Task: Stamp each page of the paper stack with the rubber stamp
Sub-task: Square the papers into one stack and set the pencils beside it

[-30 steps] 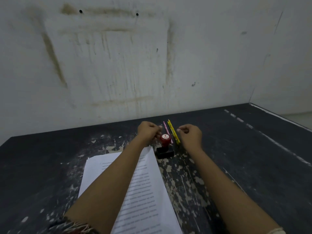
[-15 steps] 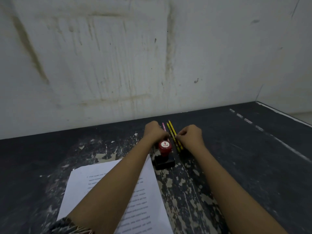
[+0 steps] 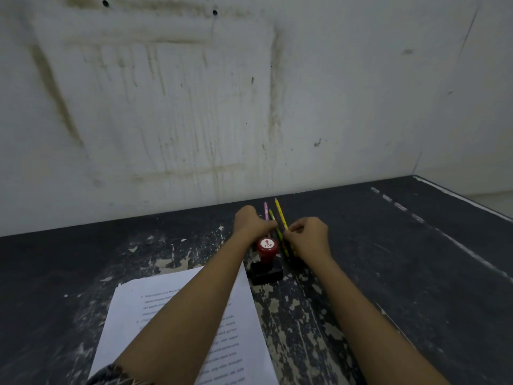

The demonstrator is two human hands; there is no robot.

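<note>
The rubber stamp (image 3: 267,250), a red knob marked TOP on a black base, stands upright on the dark table just past the top right corner of the paper stack (image 3: 130,315). The top sheet is white with printed lines, and my left forearm crosses it. My left hand (image 3: 251,223) is beyond the stamp, its fingers curled over a pink pencil (image 3: 265,208) and a green one (image 3: 271,213); its grip is hidden. My right hand (image 3: 309,236) pinches a yellow pencil (image 3: 279,211) at mid-length. Neither hand touches the stamp.
The black table (image 3: 416,273) has worn, flaking paint around the stamp and paper. A stained white wall (image 3: 249,107) rises directly behind the pencils. The table's right edge (image 3: 472,202) runs diagonally at the far right.
Both hands have moved from either side of the stamp's knob to the pencils just beyond it. The stamp and the paper have stayed put; the camera has shifted slightly.
</note>
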